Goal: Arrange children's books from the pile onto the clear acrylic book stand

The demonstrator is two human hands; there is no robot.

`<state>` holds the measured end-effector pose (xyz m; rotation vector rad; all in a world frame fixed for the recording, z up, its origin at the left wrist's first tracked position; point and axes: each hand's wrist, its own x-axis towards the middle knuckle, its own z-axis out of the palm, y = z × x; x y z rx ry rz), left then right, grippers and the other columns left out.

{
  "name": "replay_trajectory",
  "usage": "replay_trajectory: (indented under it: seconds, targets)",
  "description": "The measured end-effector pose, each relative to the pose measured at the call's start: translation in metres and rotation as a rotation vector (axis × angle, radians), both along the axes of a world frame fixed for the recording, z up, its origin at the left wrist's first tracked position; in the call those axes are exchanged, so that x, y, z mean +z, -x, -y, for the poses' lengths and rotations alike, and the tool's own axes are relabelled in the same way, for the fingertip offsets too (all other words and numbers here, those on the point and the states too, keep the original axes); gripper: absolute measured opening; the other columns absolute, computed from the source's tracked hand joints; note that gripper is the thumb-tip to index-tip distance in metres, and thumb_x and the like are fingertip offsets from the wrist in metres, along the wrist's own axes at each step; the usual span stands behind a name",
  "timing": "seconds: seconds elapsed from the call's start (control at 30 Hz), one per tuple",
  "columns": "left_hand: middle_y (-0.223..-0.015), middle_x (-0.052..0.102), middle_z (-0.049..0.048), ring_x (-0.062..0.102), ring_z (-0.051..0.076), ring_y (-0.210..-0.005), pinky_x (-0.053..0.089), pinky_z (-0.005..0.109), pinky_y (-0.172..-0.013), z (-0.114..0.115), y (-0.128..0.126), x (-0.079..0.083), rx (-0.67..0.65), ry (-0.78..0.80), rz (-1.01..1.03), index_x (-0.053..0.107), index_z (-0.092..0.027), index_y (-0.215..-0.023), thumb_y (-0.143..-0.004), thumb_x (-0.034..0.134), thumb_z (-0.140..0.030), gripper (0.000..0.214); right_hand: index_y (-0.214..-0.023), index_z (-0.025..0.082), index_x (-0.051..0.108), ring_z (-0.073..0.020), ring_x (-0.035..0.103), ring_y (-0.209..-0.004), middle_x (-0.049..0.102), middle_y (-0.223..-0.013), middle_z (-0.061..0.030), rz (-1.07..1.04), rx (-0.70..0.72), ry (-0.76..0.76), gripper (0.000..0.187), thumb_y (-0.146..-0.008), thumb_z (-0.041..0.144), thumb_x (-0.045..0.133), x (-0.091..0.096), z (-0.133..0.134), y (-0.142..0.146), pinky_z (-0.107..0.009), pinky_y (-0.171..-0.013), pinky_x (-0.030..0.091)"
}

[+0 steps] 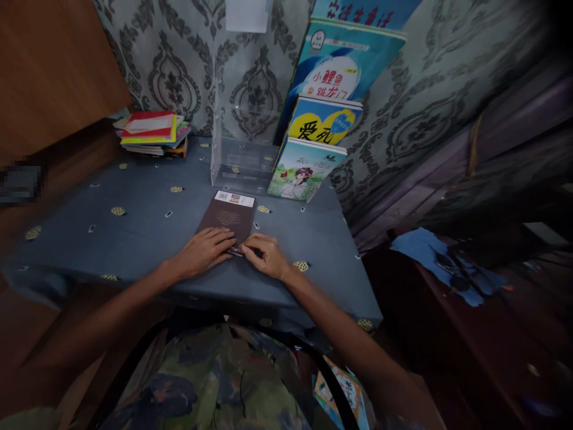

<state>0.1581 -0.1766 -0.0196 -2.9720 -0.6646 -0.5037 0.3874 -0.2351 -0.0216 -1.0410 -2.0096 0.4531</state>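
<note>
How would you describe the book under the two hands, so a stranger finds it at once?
Look at the table with blue-grey patterned cloth. In front of the clear plastic stand, a dark brown book lies flat, touched by the left hand and right hand. Unlike the bright picture books leaning behind, it is plain, with one white label.

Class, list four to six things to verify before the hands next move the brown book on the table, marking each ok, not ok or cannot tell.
1. The brown book lies flat on the table: ok.
2. The left hand rests on its near end: ok.
3. The right hand has a firm grip on the near edge: cannot tell.
4. The clear stand beyond it is upright: ok.
5. The leaning books are apart from it: ok.
</note>
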Motion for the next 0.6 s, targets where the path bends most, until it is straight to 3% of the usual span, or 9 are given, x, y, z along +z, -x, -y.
replay_trajectory:
  seconds: [0.17, 0.3, 0.5, 0.6]
  targets:
    - [-0.146, 0.055, 0.0159, 0.048, 0.028, -0.139, 0.043, 0.049, -0.111, -0.012, 0.03, -0.002, 0.138, 0.085, 0.03, 0.056, -0.017, -0.136, -0.101, 0.043, -0.053, 0.053, -0.094, 0.019, 0.072, -0.0205, 0.063, -0.084, 0.07, -0.085, -0.0077, 0.09, 0.123, -0.111, 0.022, -0.095, 0.038, 0.063, -0.005, -0.005, -0.001, -0.034, -0.078, 0.054]
    - [-0.149, 0.053, 0.0165, 0.048, 0.027, -0.139, 0.047, 0.045, -0.109, -0.009, 0.041, -0.001, 0.189, 0.112, -0.008, 0.053, -0.015, -0.139, -0.101, 0.039, -0.056, 0.058, -0.101, 0.018, 0.072, -0.0208, 0.061, -0.088, 0.067, -0.088, -0.0082, 0.185, 0.131, -0.152, 0.018, -0.098, 0.028, 0.057, -0.006, -0.008, -0.001, -0.034, -0.079, 0.054]
    - [-0.141, 0.06, 0.0175, 0.059, 0.031, -0.128, 0.056, 0.043, -0.095, 0.024, 0.03, 0.008, 0.245, 0.009, -0.083, 0.059, -0.016, -0.134, -0.101, 0.041, -0.049, 0.049, -0.106, 0.023, 0.072, -0.021, 0.062, -0.093, 0.068, -0.094, -0.0067, 0.209, 0.099, -0.085, 0.018, -0.098, 0.022, 0.055, -0.004, -0.004, -0.02, -0.036, -0.083, 0.054]
    - [-0.131, 0.066, 0.018, 0.065, 0.031, -0.118, 0.058, 0.041, -0.089, 0.046, 0.021, 0.011, 0.195, -0.062, -0.077, 0.062, -0.015, -0.13, -0.101, 0.044, -0.043, 0.044, -0.106, 0.022, 0.072, -0.0224, 0.062, -0.094, 0.07, -0.096, -0.0077, 0.231, 0.022, -0.097, 0.019, -0.097, 0.019, 0.056, -0.003, -0.007, -0.035, -0.038, -0.083, 0.053]
